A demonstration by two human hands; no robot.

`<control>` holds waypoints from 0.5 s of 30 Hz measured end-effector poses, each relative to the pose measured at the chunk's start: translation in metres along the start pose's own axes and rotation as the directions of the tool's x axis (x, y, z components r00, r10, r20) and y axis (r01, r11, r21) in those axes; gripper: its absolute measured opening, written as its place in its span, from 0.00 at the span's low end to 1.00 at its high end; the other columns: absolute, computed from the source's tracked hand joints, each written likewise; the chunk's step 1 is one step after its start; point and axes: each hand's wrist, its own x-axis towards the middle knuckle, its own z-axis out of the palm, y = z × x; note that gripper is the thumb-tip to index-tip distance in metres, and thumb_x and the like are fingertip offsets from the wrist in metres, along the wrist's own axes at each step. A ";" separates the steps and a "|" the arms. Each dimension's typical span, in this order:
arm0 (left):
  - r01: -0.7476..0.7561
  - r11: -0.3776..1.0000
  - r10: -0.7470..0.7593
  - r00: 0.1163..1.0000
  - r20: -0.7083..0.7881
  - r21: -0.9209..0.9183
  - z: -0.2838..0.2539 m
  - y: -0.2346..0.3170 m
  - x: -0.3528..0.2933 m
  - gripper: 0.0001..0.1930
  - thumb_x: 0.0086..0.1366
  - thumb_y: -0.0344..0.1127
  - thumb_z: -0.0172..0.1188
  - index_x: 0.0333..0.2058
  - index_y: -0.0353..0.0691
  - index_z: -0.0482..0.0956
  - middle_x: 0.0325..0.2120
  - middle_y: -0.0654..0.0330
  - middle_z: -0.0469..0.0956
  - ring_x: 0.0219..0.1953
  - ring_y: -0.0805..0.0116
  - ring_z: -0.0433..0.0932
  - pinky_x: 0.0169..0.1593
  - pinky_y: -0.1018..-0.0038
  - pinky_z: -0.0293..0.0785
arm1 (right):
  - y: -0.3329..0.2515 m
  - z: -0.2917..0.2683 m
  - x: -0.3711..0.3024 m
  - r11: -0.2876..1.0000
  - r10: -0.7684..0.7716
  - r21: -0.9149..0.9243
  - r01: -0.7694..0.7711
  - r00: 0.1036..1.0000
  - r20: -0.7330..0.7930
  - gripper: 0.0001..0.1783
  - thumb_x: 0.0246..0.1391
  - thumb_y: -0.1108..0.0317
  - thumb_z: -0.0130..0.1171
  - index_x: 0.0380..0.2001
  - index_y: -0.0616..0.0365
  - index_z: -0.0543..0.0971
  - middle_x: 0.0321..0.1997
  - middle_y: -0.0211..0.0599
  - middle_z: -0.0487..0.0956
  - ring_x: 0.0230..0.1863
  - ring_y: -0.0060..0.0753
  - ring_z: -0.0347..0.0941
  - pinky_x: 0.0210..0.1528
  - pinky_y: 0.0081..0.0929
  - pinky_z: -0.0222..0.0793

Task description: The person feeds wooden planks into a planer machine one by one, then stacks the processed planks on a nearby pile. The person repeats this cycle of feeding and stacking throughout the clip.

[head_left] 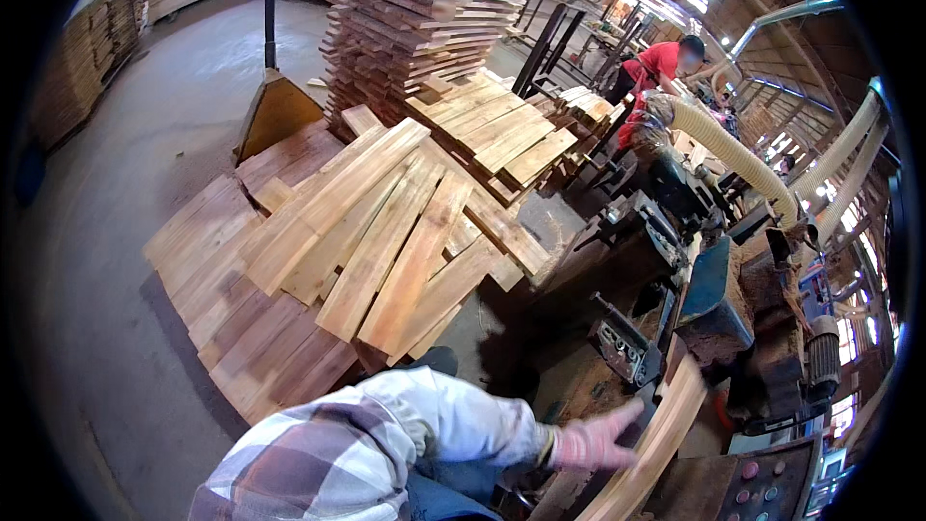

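My left hand [598, 439], in a pink and white glove, reaches out from a pale sleeve with a checked upper part. Its fingers are stretched and apart, at the left edge of a long wooden board [651, 453]; whether they touch the wood I cannot tell. The board lies along the dark machine, its far end beside a metal guide block [627, 347]. The board's near end runs out of the picture at the bottom. My right hand is not in view.
Left of the machine lies a fanned stack of boards [386, 232], with a tall stack of planks [405, 39] behind. A yellow pallet jack [275, 116] stands farther left. A control panel [757, 482] sits at lower right. A person in red [656, 68] works beyond a ribbed hose [733, 150].
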 end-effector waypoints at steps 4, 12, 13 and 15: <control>0.285 0.719 0.042 0.893 -0.448 0.634 -0.169 0.070 0.000 0.46 0.57 0.50 0.74 0.70 0.30 0.69 0.63 0.36 0.77 0.66 0.37 0.76 0.70 0.53 0.74 | 0.039 0.004 -0.065 0.977 0.096 -0.170 -0.129 0.977 -0.190 0.46 0.62 0.62 0.67 0.78 0.63 0.61 0.72 0.60 0.73 0.69 0.58 0.71 0.71 0.48 0.67; 0.950 -0.087 0.030 0.303 -0.952 0.300 -0.461 0.088 -0.173 0.61 0.64 0.74 0.63 0.81 0.36 0.53 0.81 0.44 0.55 0.82 0.49 0.54 0.83 0.59 0.48 | 0.061 0.044 -0.020 0.941 -0.038 -0.297 -0.162 0.822 -0.568 0.44 0.64 0.55 0.70 0.77 0.62 0.66 0.64 0.63 0.80 0.63 0.66 0.77 0.65 0.54 0.74; 0.955 -0.137 0.025 0.268 -0.963 0.263 -0.469 0.094 -0.201 0.60 0.64 0.72 0.65 0.80 0.36 0.54 0.80 0.44 0.56 0.82 0.49 0.55 0.83 0.59 0.51 | 0.067 0.051 0.010 0.937 -0.116 -0.326 -0.125 0.770 -0.628 0.45 0.65 0.54 0.71 0.78 0.62 0.65 0.63 0.65 0.81 0.62 0.68 0.78 0.64 0.55 0.76; 0.952 -0.232 0.010 0.208 -0.978 0.200 -0.477 0.095 -0.240 0.58 0.63 0.68 0.69 0.80 0.38 0.55 0.79 0.45 0.59 0.80 0.49 0.59 0.81 0.58 0.56 | 0.051 0.050 0.064 0.939 -0.036 -0.284 -0.196 0.764 -0.644 0.48 0.64 0.53 0.73 0.79 0.62 0.64 0.64 0.67 0.81 0.62 0.72 0.78 0.65 0.56 0.76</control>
